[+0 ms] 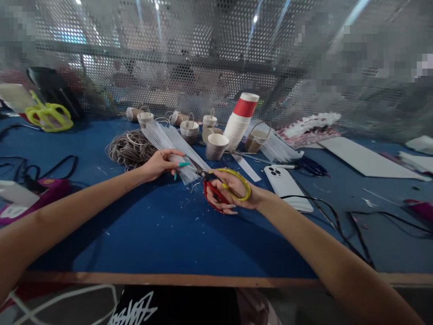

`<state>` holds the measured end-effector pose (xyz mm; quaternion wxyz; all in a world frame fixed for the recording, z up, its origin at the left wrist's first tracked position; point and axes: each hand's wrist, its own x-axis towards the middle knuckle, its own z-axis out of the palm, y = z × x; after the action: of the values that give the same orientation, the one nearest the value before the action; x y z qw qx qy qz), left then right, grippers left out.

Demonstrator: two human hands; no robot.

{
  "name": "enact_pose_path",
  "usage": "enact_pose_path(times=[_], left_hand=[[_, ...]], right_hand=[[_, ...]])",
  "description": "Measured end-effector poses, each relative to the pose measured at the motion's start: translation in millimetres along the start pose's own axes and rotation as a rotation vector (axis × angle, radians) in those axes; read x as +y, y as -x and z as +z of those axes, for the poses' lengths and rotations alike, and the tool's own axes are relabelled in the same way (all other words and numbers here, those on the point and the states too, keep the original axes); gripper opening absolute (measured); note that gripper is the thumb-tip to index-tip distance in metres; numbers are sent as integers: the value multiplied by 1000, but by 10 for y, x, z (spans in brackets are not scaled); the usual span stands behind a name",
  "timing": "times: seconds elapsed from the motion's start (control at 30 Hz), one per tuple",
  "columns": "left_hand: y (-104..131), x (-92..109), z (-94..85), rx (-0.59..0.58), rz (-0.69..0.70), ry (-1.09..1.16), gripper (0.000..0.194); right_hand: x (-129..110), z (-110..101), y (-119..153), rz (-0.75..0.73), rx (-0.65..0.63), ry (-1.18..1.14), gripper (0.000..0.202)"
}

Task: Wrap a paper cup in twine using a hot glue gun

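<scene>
My right hand [237, 189] grips a pair of scissors [221, 198] with one yellow and one red handle loop. Their blades are apart and point to the upper left, towards my left hand [163, 163]. The fingers of that hand, with long teal nails, are pinched close to the blade tips; whatever lies between them is too small to make out. Just behind and beneath these fingers lies a bundle of translucent white sticks [181, 143], like glue sticks. A tangled heap of grey-brown cord [131, 149] is left of them.
Small cups, several with looped handles, such as a paper cup [216, 148], stand behind the hands. A leaning cup stack [238, 124] rises beside them. Right are a white phone [287, 187] and black cables [333, 216]; left lies a purple tool [47, 194]. Perforated metal [189, 58] backs the table.
</scene>
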<state>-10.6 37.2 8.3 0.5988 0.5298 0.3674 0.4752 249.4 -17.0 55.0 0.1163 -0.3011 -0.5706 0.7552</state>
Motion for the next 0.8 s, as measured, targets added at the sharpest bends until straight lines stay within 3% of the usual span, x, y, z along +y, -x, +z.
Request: enact_pose_path(times=[0.33,0.5,0.8], left_hand=[[186,81,147,241,13,29,36],[229,101,175,216,37,70,35],[324,86,149,107,21,88,51]], right_hand=[[23,65,-36,-24,-95,-61,53],[35,149,-63,13,-88,-139,66],[40,236,-88,43,-38,-193,69]])
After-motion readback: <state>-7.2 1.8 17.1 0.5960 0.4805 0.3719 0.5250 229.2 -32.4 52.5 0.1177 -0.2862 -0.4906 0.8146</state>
